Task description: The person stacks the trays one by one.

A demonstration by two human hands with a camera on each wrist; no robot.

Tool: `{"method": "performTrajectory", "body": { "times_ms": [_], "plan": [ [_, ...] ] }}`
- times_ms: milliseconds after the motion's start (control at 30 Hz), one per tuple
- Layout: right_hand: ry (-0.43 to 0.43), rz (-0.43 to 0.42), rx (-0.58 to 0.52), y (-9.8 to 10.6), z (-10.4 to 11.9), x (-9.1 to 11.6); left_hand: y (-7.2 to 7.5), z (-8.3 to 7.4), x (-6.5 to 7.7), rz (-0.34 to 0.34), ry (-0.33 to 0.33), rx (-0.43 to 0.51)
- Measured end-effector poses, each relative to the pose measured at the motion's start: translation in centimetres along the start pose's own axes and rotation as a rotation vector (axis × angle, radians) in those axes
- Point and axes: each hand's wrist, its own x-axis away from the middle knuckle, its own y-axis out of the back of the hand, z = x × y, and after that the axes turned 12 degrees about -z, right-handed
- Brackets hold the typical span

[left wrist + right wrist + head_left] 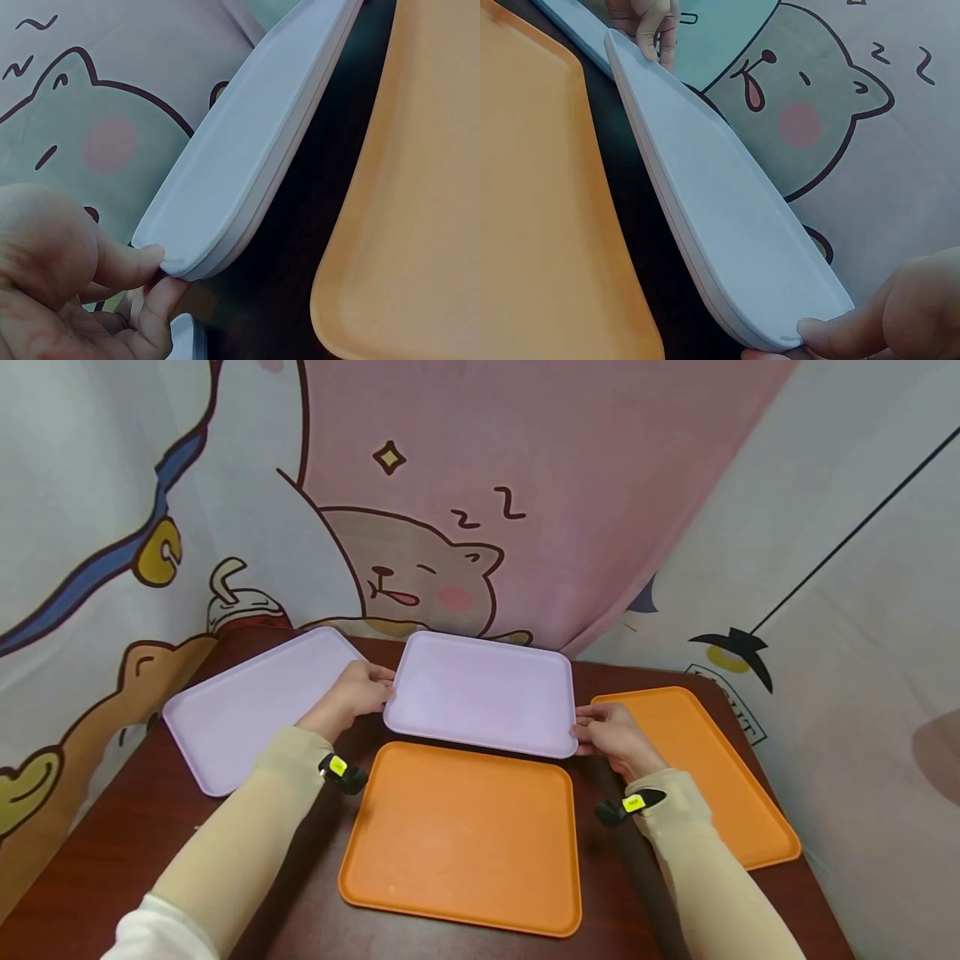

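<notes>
A lavender tray lies level at the back middle of the table, held at both short ends. My left hand pinches its left edge, the thumb on the rim and fingers curled below, as the left wrist view shows. My right hand grips the right edge, with the thumb on top near the corner. In both wrist views the tray's side looks layered, like stacked rims; whether a second tray sits beneath, I cannot tell. Just in front, an orange tray rests flat on the table.
Another lavender tray lies slanted at the left, partly behind my left forearm. A second orange tray is angled at the right, partly covered by my right arm. The dark table meets a printed curtain at the back and sides.
</notes>
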Motion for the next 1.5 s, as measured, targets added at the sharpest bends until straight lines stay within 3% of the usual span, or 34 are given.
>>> {"method": "performTrajectory", "body": {
  "times_ms": [500,1000,1500],
  "plan": [
    [0.006,0.016,-0.04,0.7,0.7,1.9,0.9,-0.2,1.5,0.019,-0.062,0.0],
    [0.033,-0.008,-0.057,0.8,0.5,4.2,1.7,-0.3,3.5,0.047,-0.031,0.042],
    [0.048,-0.02,-0.04,1.1,0.1,6.8,2.6,-0.4,6.2,0.068,-0.069,0.1]
  ]
}}
